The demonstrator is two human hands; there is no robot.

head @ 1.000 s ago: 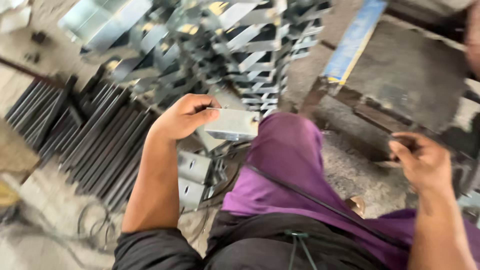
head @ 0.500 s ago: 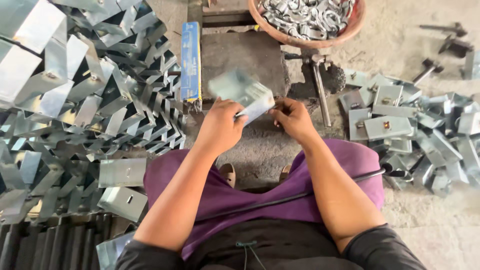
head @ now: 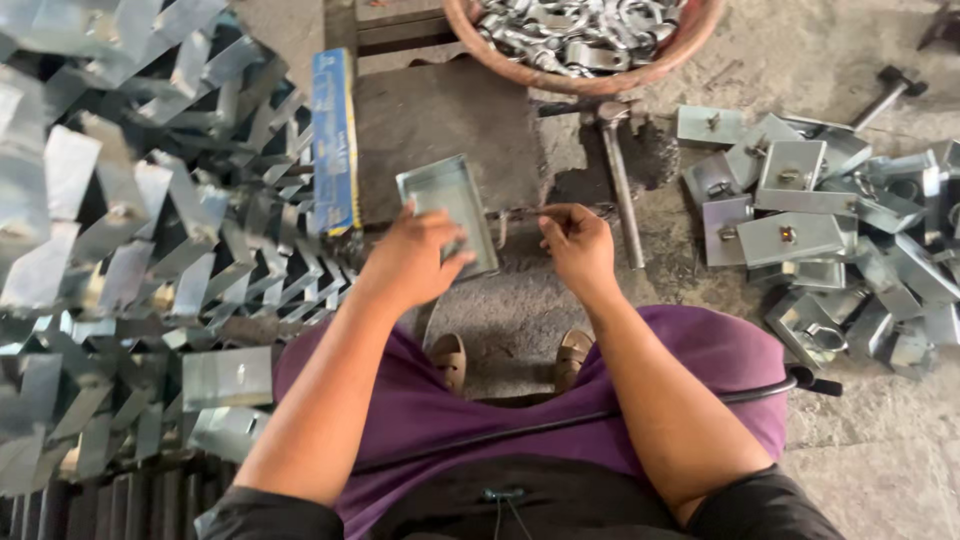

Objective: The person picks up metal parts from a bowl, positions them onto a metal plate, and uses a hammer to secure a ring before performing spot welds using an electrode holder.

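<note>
Left hand [head: 415, 262] clamped on the near edge of a shallow grey metal tray [head: 451, 208], fingers curled over its rim. Right hand [head: 578, 245] just right of the tray, fingertips pinched together on a thin rod [head: 520, 212]. Beyond the tray, a dark block [head: 440, 120]. Farther off, a round basin [head: 585, 40] of metal clamps.

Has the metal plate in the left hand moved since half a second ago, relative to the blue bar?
Yes. The metal plate has dropped lower and leftward, nearer the blue bar, with the left hand.
</note>
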